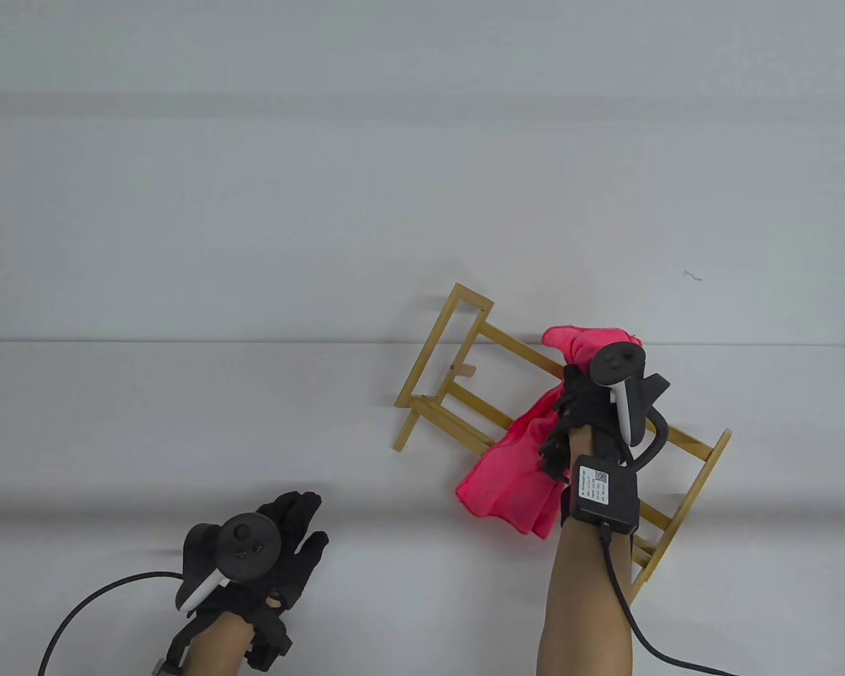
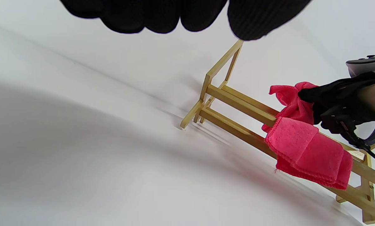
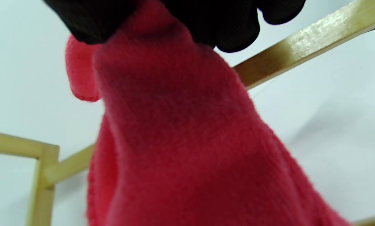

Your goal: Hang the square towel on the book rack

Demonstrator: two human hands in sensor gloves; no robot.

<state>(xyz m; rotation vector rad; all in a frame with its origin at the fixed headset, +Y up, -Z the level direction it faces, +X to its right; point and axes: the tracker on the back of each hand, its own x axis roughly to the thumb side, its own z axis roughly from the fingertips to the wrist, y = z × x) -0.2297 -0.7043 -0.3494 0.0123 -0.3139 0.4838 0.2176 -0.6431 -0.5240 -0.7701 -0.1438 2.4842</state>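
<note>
A wooden book rack (image 1: 458, 366) stands at an angle on the white table, right of centre. It also shows in the left wrist view (image 2: 234, 100) and the right wrist view (image 3: 303, 44). A pink-red square towel (image 1: 514, 475) is draped over the rack's upper rail, its folded lower part hanging down the near side (image 2: 310, 153). My right hand (image 1: 591, 394) grips the towel's bunched upper end (image 1: 581, 341) above the rail; the cloth fills the right wrist view (image 3: 181, 141). My left hand (image 1: 289, 528) is open and holds nothing, low over the table at the lower left, away from the rack.
The table's far edge (image 1: 183, 343) meets a pale wall. Black cables run from both wrists toward the near edge (image 1: 634, 620). A broad soft shadow crosses the tabletop in front of the rack.
</note>
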